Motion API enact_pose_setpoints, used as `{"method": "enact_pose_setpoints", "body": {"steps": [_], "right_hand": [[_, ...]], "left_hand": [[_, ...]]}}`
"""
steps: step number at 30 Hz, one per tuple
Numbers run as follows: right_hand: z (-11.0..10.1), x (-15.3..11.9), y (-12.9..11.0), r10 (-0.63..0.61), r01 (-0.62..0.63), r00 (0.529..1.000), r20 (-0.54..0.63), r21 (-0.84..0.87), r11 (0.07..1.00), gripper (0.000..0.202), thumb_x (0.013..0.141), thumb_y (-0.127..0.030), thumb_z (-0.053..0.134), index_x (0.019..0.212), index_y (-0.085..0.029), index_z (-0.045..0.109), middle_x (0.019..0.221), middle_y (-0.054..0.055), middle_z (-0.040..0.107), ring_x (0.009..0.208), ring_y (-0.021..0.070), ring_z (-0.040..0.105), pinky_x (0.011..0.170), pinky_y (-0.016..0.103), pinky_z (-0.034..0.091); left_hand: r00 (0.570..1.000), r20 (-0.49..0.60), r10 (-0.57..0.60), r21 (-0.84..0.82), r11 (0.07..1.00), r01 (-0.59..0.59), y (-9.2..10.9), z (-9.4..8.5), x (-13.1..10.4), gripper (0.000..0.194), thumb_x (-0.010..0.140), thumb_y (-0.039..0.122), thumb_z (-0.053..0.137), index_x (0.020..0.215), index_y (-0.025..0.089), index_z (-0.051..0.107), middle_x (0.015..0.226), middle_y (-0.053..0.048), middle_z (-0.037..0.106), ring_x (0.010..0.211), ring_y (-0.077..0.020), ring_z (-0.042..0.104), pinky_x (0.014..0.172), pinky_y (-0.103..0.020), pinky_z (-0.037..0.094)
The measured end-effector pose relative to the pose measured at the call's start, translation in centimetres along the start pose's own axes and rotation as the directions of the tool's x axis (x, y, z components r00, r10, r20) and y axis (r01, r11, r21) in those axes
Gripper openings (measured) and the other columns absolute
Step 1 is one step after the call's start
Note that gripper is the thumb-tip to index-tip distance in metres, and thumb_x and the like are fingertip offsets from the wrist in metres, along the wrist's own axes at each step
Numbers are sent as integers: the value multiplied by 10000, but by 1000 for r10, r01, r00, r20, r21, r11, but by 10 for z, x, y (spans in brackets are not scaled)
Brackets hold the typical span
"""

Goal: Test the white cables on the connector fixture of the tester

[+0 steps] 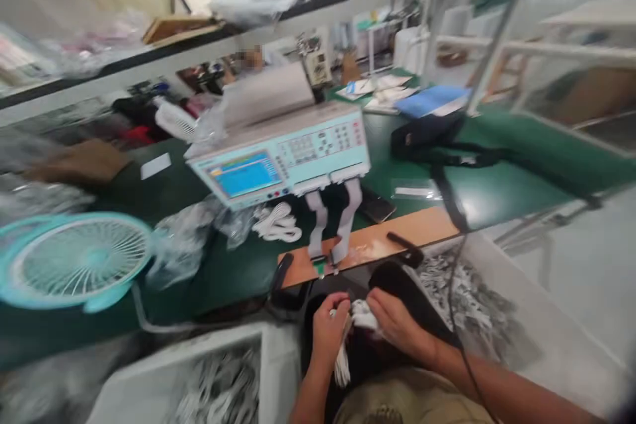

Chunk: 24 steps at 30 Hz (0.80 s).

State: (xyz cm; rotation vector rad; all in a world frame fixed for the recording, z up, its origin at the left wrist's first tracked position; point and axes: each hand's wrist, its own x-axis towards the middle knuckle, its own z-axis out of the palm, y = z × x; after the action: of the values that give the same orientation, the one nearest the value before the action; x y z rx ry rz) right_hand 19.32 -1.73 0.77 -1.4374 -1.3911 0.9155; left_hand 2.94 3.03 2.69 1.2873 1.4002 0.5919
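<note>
My left hand (332, 326) is closed over my lap, with part of a white cable bundle (342, 366) hanging below its fingers. Close to its right, my right hand (392, 319) is closed on the white bundled cable (364, 313) between the two hands. The picture is blurred, so the fingertips are not sharp. Beyond the hands, two grey ribbon cables (348, 218) run down from a light blue tester (278, 159) with a lit screen to small connectors (319, 267) on a wooden board (427, 228).
A turquoise fan (84, 262) stands at the left. White bins hold grey cables, one at lower left (275, 371) and one at right (536, 298). A coiled white cable (278, 222), a phone (377, 207) and a black strapped bag (427, 136) lie on the green table (497, 189).
</note>
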Motion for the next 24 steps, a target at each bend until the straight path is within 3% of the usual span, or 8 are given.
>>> {"method": "enact_pose_setpoints", "body": {"steps": [2, 5, 9, 15, 21, 24], "right_hand": [[9, 2, 6, 0, -2, 998, 69, 31, 1000, 351, 959, -385, 338, 729, -166, 490, 641, -24, 458, 577, 122, 448, 544, 256, 387], [7, 6, 3, -22, 21, 992, 127, 14, 1000, 323, 961, -372, 308, 749, -183, 462, 655, -23, 439, 596, 128, 424, 557, 256, 354], [-2, 5, -11, -87, 101, 961, 263, -41, 994, 253, 959, -308, 302, 845, -186, 492, 721, -5, 466, 643, 139, 451, 604, 263, 363], [-8, 3, -26, -259, 306, 874, 411, -51, 951, 114, 898, -215, 396, 978, -184, 471, 889, 48, 483, 771, 173, 479, 687, 298, 386], [-5, -3, -31, -322, 392, 850, 418, -92, 915, 119, 884, -167, 409, 999, -186, 436, 874, 50, 483, 732, 167, 455, 659, 293, 372], [-2, -4, -29, -381, 449, 830, 408, -83, 890, 77, 904, -151, 386, 932, -196, 442, 818, 35, 484, 705, 157, 451, 628, 271, 362]], "left_hand": [[988, 136, -67, -152, 984, 87, -3, -9, -4, 367, 741, 404, 580, 1014, 160, 613, 890, -55, 660, 442, -101, 559, 352, -194, 387], [960, 278, -40, -257, 960, 114, 0, -18, -10, 433, 691, 371, 647, 1070, 168, 594, 1015, -79, 624, 431, -77, 563, 324, -163, 371], [958, 286, 24, -253, 966, 51, 3, -26, -19, 433, 687, 319, 663, 1098, 200, 594, 991, -50, 608, 464, -64, 571, 344, -140, 385], [950, 308, 60, -203, 979, 4, 4, -31, -25, 326, 697, 263, 619, 1010, 174, 612, 624, 40, 524, 447, -80, 524, 349, -142, 373], [969, 221, 111, -217, 974, -63, 0, -31, -28, 184, 669, 225, 643, 829, 134, 651, 699, -7, 588, 540, -67, 479, 469, -144, 389], [970, 239, 52, -251, 968, 9, -6, -31, -28, 200, 686, 312, 650, 721, 115, 640, 732, -36, 614, 504, -67, 468, 439, -163, 376]]}}
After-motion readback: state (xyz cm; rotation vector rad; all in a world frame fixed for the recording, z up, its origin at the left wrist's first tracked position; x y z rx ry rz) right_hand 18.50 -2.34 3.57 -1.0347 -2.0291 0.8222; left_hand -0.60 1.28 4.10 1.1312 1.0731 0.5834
